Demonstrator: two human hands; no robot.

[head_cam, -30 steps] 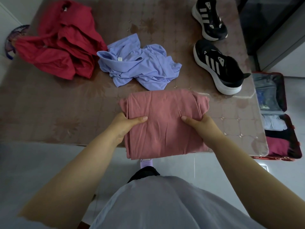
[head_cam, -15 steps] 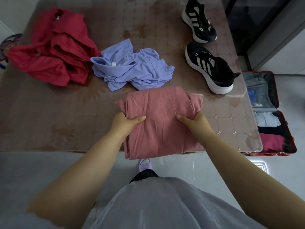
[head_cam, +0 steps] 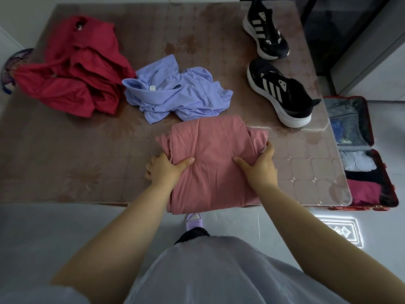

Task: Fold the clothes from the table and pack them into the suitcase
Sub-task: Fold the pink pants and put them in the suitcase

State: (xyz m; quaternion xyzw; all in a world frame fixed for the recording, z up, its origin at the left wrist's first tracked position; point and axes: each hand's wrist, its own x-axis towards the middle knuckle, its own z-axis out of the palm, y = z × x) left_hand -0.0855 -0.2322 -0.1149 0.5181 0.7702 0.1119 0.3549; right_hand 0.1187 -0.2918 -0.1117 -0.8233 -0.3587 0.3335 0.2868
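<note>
A folded pink garment (head_cam: 210, 163) lies at the table's near edge, its lower part hanging over. My left hand (head_cam: 164, 170) grips its left side, thumb on top and fingers underneath. My right hand (head_cam: 259, 164) grips its right side the same way. A crumpled lilac shirt (head_cam: 175, 95) lies just behind it, and a heap of red clothing (head_cam: 74, 69) sits at the far left. The open red suitcase (head_cam: 372, 128) stands on the floor to the right of the table, with folded clothes inside.
Two black sneakers (head_cam: 282, 93) with white stripes stand at the table's far right. The brown patterned table (head_cam: 87, 161) ends just before the suitcase. A purple slipper (head_cam: 194, 220) shows on the grey floor below the table edge.
Both hands have shifted from resting on the pink garment to gripping its sides. The view has tilted, so the table sits lower in frame.
</note>
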